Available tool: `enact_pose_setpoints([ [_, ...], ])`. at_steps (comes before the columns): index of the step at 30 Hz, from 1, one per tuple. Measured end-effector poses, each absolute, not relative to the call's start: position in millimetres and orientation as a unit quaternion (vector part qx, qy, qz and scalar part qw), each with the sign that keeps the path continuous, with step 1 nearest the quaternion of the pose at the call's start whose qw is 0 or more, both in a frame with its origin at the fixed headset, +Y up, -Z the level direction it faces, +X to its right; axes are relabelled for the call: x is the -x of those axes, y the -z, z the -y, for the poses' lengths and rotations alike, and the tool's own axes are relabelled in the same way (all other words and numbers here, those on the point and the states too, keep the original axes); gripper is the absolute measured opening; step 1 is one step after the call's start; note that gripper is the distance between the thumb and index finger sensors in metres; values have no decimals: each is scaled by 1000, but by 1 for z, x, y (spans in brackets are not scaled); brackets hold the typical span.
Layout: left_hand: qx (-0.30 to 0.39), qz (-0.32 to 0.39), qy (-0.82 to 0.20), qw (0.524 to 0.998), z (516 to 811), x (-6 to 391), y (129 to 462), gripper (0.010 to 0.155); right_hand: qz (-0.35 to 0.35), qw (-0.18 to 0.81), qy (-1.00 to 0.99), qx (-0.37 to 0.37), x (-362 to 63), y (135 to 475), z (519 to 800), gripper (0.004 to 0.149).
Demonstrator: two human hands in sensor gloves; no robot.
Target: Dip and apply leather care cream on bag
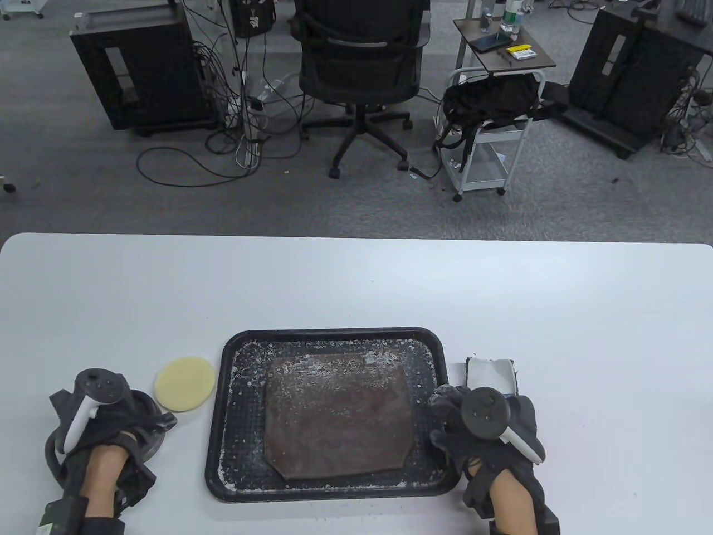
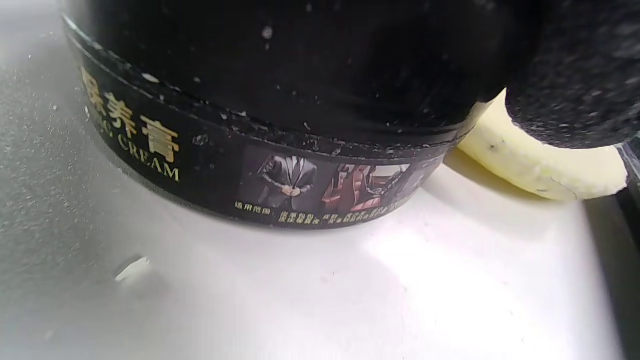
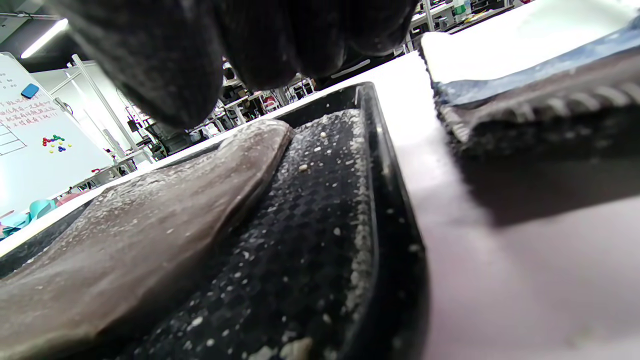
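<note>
On the white desk (image 1: 356, 278), seen from above, a black tray (image 1: 239, 356) held a flat brown leather bag (image 1: 340, 412), both flecked with white residue. The left hand (image 1: 106, 429) curled round a black cream tub (image 1: 151, 430) beside a round yellow sponge (image 1: 185, 383); the right hand (image 1: 479, 434) rested at the tray's rim, its grip unclear. From the left wrist, the glossy tub (image 2: 260, 165) wore gold lettering. From the right wrist, the tray's floor (image 3: 300, 240) looked pebbled, with a folded cloth (image 3: 540, 85) beside it.
</note>
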State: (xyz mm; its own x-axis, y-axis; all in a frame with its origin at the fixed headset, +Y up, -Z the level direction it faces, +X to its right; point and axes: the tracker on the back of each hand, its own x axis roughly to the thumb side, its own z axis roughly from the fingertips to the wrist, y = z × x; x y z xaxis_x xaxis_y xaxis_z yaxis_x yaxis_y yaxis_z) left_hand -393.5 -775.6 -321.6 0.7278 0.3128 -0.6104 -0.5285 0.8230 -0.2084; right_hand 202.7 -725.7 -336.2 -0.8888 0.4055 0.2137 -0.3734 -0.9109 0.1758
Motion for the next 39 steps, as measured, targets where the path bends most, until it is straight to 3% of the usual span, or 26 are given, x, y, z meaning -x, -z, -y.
enact_pose_setpoints([
  [8,159,-302,-238,909,765,394,317,117,-56,204,-970,-122,-204,336,725,64],
  [14,80,-276,-255,923,737,386,307,116,-29,216,-967,-134,-201,334,720,65],
  [17,56,-227,-302,924,728,377,304,116,6,244,-958,-148,-195,331,714,67],
  [24,38,-78,-490,867,729,336,307,116,61,342,-915,-205,-163,321,706,76],
  [32,3,56,-603,796,738,257,303,117,-26,486,-832,-267,-106,309,723,89],
  [39,43,205,-646,734,742,184,287,116,-139,585,-743,-294,-67,298,744,111],
])
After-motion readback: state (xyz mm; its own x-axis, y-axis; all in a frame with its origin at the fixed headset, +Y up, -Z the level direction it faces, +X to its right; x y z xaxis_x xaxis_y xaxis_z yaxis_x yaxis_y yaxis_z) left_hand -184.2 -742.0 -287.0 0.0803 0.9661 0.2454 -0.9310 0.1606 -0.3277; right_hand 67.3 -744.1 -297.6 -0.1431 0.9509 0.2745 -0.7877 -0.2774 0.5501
